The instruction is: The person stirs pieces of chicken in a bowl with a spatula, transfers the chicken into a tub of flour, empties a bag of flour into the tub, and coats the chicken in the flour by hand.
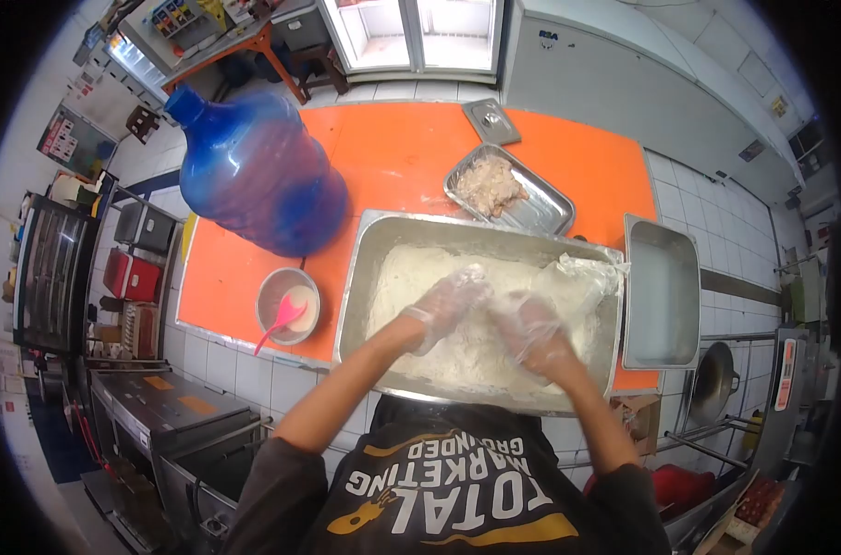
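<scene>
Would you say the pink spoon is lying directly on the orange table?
No, the pink spoon rests in the round metal bowl, with its handle extending over the rim.

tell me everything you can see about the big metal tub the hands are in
The big metal tub is rectangular and deep, dull grey with a narrow lip around its open top. It sits upright on the orange table, its near side at or past the edge. Pale powder covers its bottom unevenly, and a crumpled, pale sheet lies toward the right end. The left hand and right hand, in clear gloves, are inside; motion blur hides their exact contact.
</scene>
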Demonstrator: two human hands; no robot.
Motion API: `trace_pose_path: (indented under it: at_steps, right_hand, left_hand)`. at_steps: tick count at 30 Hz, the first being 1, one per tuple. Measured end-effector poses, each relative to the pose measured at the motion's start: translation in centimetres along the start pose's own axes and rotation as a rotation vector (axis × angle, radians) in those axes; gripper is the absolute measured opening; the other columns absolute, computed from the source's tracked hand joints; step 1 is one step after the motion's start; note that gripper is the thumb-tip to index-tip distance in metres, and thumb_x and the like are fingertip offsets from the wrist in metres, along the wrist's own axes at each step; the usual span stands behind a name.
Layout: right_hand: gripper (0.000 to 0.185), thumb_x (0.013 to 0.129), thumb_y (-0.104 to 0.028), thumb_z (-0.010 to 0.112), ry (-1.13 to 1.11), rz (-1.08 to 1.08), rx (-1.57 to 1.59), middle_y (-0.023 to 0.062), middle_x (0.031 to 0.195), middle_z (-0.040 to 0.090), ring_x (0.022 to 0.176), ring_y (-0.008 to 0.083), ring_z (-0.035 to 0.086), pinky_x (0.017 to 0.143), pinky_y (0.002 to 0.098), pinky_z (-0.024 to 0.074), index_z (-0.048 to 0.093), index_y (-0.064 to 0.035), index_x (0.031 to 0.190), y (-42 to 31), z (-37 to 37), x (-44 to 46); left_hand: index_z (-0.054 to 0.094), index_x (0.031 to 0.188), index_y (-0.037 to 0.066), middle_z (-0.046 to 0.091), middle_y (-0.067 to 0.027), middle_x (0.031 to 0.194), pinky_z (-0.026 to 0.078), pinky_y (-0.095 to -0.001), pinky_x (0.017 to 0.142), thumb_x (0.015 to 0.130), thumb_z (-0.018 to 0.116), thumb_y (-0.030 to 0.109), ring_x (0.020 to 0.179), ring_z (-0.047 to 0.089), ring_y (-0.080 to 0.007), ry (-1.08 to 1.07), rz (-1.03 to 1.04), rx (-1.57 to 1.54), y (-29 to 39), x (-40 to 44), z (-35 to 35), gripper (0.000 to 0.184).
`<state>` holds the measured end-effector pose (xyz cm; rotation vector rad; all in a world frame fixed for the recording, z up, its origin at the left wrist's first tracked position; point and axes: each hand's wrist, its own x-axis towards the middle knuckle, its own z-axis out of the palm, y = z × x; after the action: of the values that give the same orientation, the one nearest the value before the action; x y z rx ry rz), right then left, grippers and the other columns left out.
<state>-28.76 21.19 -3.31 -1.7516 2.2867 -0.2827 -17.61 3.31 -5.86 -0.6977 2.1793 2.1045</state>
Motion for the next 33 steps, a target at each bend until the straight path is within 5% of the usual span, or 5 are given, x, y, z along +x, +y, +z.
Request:
trace_pose_path:
  at_steps: [10,15,19,24,33]
  right_hand:
    - [0.023,0.090,-0.027,0.055,-0.102,0.175,0.665,0.0144,0.082,0.065,0.076,0.0280,0.063,0.073,0.0367,0.0512,0.066,-0.0095,0.101,-7.0,4.9,2.2]
    - [0.023,0.089,-0.026,0.053,0.096,-0.274,0.413,0.0142,0.085,0.065,0.084,0.0279,0.064,0.077,0.0370,0.0514,0.065,-0.0088,0.098,-6.8,8.9,2.2]
    - [0.020,0.087,-0.024,0.052,-0.027,-0.318,0.328,0.0141,0.089,0.066,0.088,0.0285,0.063,0.077,0.0399,0.0502,0.066,-0.0096,0.088,-4.9,6.5,2.4]
    - [0.017,0.082,-0.017,0.051,-0.057,0.191,0.256,0.0167,0.089,0.065,0.086,0.0300,0.061,0.077,0.0420,0.0483,0.064,-0.0064,0.077,3.4,9.6,3.4]
    - [0.017,0.078,-0.014,0.051,-0.421,-0.423,-0.103,0.0182,0.084,0.062,0.082,0.0324,0.059,0.076,0.0419,0.0483,0.062,-0.0023,0.078,7.0,18.5,1.3]
  left_hand:
    - [0.058,0.118,0.006,0.064,-0.0116,0.104,0.051,-0.0409,0.080,0.093,0.055,0.027,0.091,0.061,-0.0263,0.275,-0.132,-1.152,-13.3,4.3,0.2,0.034]
    - [0.056,0.125,0.002,0.064,-0.0140,0.117,0.052,-0.0339,0.080,0.086,0.064,0.031,0.098,0.064,-0.0227,0.386,0.238,0.682,-12.4,2.8,0.2,0.049]
    - [0.052,0.130,0.003,0.060,-0.0161,0.125,0.047,-0.0333,0.094,0.084,0.066,0.030,0.113,0.059,-0.0260,0.323,0.292,-0.263,-15.8,5.4,1.0,0.055]
    - [0.050,0.132,0.001,0.053,-0.0217,0.132,0.035,-0.0393,0.107,0.082,0.065,0.049,0.124,0.048,-0.0327,0.224,0.252,0.450,-11.4,6.5,0.7,0.071]
    - [0.050,0.131,0.004,0.055,-0.0253,0.124,0.039,-0.0418,0.101,0.081,0.063,0.048,0.117,0.052,-0.0368,-0.462,0.030,0.715,-12.5,2.3,-0.4,0.068]
